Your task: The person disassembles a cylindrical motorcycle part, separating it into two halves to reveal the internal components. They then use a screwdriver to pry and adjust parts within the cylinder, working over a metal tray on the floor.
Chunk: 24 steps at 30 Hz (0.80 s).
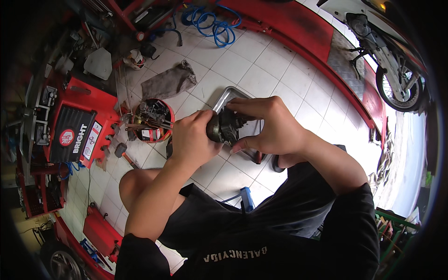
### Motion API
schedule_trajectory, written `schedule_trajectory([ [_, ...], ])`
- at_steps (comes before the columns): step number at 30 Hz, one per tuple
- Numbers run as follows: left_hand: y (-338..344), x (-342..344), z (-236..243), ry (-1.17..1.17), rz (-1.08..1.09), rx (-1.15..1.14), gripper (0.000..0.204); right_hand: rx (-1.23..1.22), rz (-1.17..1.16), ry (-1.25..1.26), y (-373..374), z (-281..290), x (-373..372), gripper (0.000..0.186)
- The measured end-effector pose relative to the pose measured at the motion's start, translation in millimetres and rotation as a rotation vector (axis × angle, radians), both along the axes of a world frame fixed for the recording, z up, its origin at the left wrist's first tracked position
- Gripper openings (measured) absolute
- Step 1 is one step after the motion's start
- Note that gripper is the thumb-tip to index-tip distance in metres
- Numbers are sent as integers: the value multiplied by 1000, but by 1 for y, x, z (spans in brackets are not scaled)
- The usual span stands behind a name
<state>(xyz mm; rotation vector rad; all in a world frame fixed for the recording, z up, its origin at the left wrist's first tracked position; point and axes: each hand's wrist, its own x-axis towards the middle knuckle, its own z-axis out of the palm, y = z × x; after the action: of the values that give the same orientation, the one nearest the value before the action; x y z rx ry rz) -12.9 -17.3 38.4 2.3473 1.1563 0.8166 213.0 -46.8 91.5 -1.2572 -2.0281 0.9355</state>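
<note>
Between my two hands is a dark, greasy metal part [228,125] with a rounded left end and a more jagged right side; its exact kind I cannot make out. My left hand [195,135] wraps round the rounded end. From the right, my right hand [270,126] grips the other side, thumb below and fingers on top. The part is held up over a shallow metal tray [228,92] on the tiled floor, and my hands hide much of that tray.
To the left stand a red bucket [169,116] of parts and a red tool cabinet [105,119]. A hammer [122,150] and a grey cloth [169,81] lie on the floor. Farther off are a coiled blue hose [217,25], a red lift platform [298,28] and a motorcycle [387,51].
</note>
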Motion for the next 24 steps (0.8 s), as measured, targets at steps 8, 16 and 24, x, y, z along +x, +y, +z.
schedule_trajectory([
  [8, 0, 14, -5, -80, 67, -8, 37, -32, -68, -106, 5, 7, 3, 83],
  [16, -7, 23, 4, -98, -12, -111, 32, -591, -225, 149, 7, 0, -2, 86],
  [24, -6, 21, 16, -257, 69, -486, 27, -480, -1, -8, 22, 18, 34, 92],
])
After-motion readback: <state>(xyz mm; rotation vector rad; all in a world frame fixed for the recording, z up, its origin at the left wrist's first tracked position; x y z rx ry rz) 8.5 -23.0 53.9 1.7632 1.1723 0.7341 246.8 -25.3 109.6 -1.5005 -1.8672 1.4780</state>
